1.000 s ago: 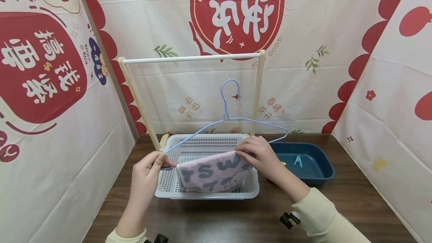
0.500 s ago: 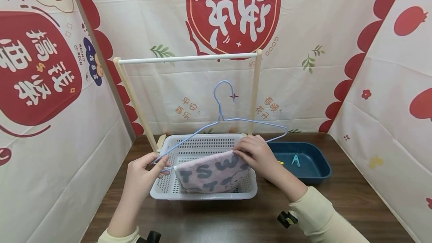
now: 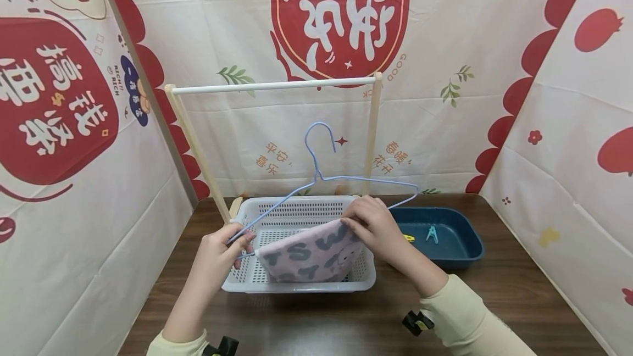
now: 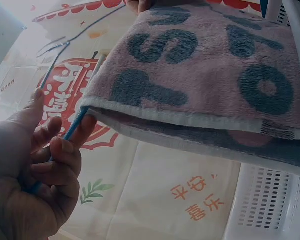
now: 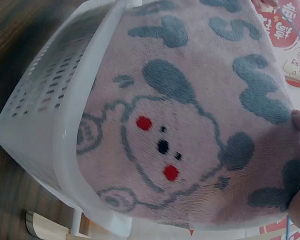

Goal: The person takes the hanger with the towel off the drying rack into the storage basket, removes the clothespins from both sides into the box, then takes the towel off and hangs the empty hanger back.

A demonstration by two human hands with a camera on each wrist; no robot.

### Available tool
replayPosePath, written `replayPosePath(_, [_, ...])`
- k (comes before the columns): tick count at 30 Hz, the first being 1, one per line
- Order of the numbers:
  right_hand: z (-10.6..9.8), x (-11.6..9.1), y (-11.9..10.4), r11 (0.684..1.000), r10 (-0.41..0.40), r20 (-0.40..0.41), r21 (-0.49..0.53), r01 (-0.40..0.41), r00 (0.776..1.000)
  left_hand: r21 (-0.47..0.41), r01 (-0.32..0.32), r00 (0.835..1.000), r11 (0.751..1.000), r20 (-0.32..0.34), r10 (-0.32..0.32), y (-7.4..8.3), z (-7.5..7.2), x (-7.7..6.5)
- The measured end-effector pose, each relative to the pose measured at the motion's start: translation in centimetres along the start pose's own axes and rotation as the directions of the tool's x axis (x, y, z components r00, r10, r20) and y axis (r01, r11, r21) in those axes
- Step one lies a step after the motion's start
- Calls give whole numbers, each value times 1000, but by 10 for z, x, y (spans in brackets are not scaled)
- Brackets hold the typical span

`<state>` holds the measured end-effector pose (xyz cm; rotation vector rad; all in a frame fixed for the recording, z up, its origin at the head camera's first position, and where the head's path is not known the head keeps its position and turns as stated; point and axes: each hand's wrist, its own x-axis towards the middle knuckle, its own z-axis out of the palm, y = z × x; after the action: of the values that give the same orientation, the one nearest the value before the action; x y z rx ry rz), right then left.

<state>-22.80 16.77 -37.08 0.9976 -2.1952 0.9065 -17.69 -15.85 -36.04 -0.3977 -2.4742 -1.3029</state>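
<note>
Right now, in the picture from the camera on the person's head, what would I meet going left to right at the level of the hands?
Person's bare left hand → pink cloth towel with grey lettering → bare right hand → small yellow plastic piece → turquoise A-shaped plastic clip.

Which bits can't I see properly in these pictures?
Middle of the hanger's bottom bar, every view: hidden by the towel.
The towel's lower edge, right wrist view: behind the basket's rim.
Part of the yellow thing in the tray, head view: behind the right forearm.
Most of the right hand, right wrist view: cut off.
</note>
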Motion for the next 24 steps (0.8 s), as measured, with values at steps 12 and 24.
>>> replayPosePath(12, [-3,0,-12,785,424,111,451,-426,899,-34,25,995,999,-92,-28,-1,4,-3])
replayPosePath(24, [0,4,-19,519,506,152,732,-440,849,-38,103,991,994,-86,-106,-2,7,-7])
